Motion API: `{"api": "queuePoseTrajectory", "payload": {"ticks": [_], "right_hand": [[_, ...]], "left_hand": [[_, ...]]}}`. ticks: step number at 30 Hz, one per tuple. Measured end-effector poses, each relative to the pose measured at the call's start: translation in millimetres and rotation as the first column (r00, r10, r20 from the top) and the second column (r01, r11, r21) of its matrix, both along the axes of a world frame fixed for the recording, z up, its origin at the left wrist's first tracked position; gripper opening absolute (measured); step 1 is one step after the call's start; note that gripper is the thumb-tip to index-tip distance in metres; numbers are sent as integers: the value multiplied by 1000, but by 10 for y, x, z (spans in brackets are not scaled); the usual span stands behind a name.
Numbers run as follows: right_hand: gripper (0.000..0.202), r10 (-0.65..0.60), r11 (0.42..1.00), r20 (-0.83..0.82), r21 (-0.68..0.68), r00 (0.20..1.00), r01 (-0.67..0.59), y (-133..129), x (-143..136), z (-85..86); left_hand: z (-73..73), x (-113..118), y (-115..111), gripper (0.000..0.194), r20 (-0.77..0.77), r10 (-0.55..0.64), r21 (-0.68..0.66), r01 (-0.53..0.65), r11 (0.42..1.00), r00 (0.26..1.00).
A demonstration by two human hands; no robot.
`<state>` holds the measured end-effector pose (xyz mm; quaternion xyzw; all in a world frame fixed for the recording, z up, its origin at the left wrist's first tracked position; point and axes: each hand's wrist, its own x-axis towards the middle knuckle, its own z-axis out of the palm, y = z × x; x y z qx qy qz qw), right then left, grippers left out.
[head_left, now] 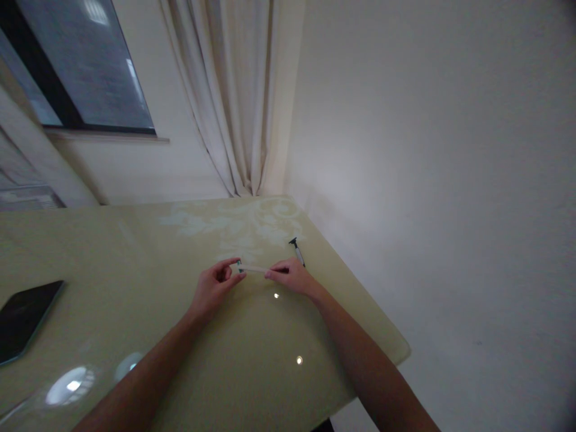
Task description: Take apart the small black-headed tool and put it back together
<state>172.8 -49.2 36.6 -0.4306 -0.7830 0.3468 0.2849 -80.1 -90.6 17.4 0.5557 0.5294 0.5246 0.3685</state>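
Note:
Above the tabletop, my left hand [212, 290] pinches a small dark-and-teal piece [240, 266] between thumb and index finger; it resembles a razor cartridge, but it is too small to be sure. A thin whitish stick [255, 269] runs from that piece to my right hand [291, 275], whose thumb and fingers close on its other end. The stick's left end meets the small piece or lies just in front of it. Just beyond my right hand lies a razor [297, 251] with a dark head and a grey handle, its lower end partly behind the hand.
The glossy, pale yellow-green table [180, 378] carries a floral pattern near its far corner. A dark tablet-like device [29, 321] lies at the left. A white wall [432, 180] borders the table's right side; curtains [234, 96] and a window [99, 66] are behind.

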Motion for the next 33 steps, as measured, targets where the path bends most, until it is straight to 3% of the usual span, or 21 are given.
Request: {"api": "queuePoseTrajectory", "payload": {"ticks": [4,9,14,19,33], "right_hand": [[31,-78,996,7,49,997,77,-8,-28,3],[30,-44,999,20,22,999,43,-17,-35,21],[30,-117,992,19,53,993,116,-14,-25,21],[31,-39,999,22,27,999,38,-5,-35,-11],[26,-150,981,12,129,989,148,-21,-100,-46]], "left_hand": [[16,4,-5,63,-5,10,2,-10,1000,1000],[12,1,0,63,-2,0,5,0,1000,1000],[19,-1,-1,62,-11,14,3,-14,1000,1000],[23,1,-1,62,-13,3,6,-2,1000,1000],[26,2,5,62,-10,13,0,-13,1000,1000]]}}
